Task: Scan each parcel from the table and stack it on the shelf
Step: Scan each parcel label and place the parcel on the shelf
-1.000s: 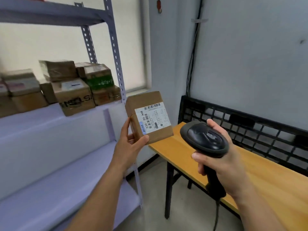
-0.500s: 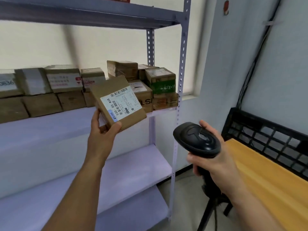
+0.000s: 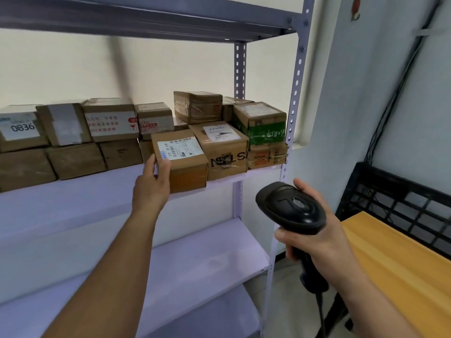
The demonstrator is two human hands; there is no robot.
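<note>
Shelf (image 3: 92, 193) edge, outstretched left hand (image 3: 152, 189) around parcel (image 3: 186, 167)

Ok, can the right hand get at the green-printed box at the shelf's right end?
Probably not to grasp: the right hand grips the scanner. The green-printed box itself faces out with nothing in front.

The left hand (image 3: 151, 190) grips a small brown cardboard parcel with a white barcode label (image 3: 185, 164) at the front edge of the pale lilac metal shelf (image 3: 85, 193), just left of a larger brown box with black lettering (image 3: 223, 152). Nearer and to the right, the right hand (image 3: 317, 240) grips a black handheld barcode scanner (image 3: 290, 207) beside the orange wooden table (image 3: 402, 267).
</note>
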